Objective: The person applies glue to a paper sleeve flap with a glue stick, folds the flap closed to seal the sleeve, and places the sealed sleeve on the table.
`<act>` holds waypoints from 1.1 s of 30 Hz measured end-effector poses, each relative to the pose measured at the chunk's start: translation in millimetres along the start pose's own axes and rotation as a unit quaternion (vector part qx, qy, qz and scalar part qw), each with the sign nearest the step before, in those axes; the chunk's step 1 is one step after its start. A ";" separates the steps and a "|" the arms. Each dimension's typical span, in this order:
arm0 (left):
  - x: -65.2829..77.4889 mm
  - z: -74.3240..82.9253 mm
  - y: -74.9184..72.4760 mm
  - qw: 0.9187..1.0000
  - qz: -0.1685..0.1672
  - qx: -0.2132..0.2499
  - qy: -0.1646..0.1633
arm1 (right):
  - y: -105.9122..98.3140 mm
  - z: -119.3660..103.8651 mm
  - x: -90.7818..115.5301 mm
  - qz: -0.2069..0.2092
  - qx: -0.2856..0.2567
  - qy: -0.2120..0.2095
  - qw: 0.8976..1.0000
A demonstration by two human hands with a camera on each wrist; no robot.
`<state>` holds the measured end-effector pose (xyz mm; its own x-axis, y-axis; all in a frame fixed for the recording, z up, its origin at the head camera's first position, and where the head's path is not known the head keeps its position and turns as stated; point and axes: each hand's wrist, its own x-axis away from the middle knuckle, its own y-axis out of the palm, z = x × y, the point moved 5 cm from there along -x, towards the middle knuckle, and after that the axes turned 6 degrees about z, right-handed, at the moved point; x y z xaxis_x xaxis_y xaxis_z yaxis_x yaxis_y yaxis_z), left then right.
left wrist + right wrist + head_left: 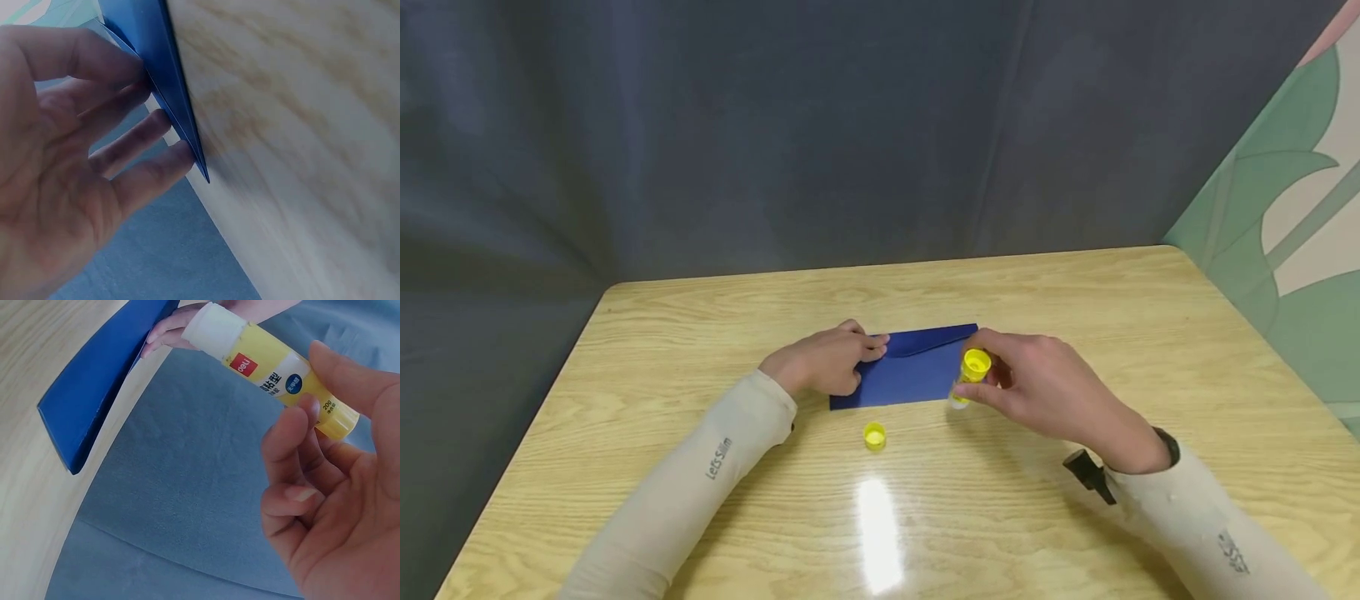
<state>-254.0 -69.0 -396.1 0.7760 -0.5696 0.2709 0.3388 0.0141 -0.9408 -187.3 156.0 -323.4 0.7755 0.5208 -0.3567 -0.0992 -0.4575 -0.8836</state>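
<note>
A blue paper envelope [917, 379] lies on the table, its flap [936, 337] along the far side. On its left end rests my left hand [827, 360], fingertips touching the paper. In the left wrist view those fingers are spread and gently bent against the envelope [156, 50]. My right hand [1052, 387] pinches a yellow glue stick [975, 364] between thumb and fingers, over the envelope's right end. Its white tip [215, 328] is uncovered and points down toward the table. A yellow cap [875, 436] sits in front of the envelope.
The wooden table [715, 317] has a dark grey curtain [850, 142] behind it and along its left. A wall with a green leaf pattern [1311, 250] stands on the right. Light reflects off the tabletop near the front.
</note>
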 end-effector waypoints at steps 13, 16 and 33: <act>-4.9 3.8 0.8 1.000 0.006 -0.023 0.000 | 0.9 1.3 3.2 -0.001 0.011 0.001 1.000; -5.4 6.1 2.5 0.999 0.005 -0.052 0.006 | 0.9 -0.3 2.4 0.002 0.005 0.001 1.000; -10.5 25.3 6.0 0.995 0.015 -0.090 0.027 | 6.5 -8.9 4.5 0.002 0.008 -0.004 1.000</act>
<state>-246.6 -42.1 -399.4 0.7524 -0.6153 0.2354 0.2113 -0.1131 -0.9709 -178.9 148.9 -328.0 0.7698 0.5252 -0.3627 -0.1126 -0.4475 -0.8871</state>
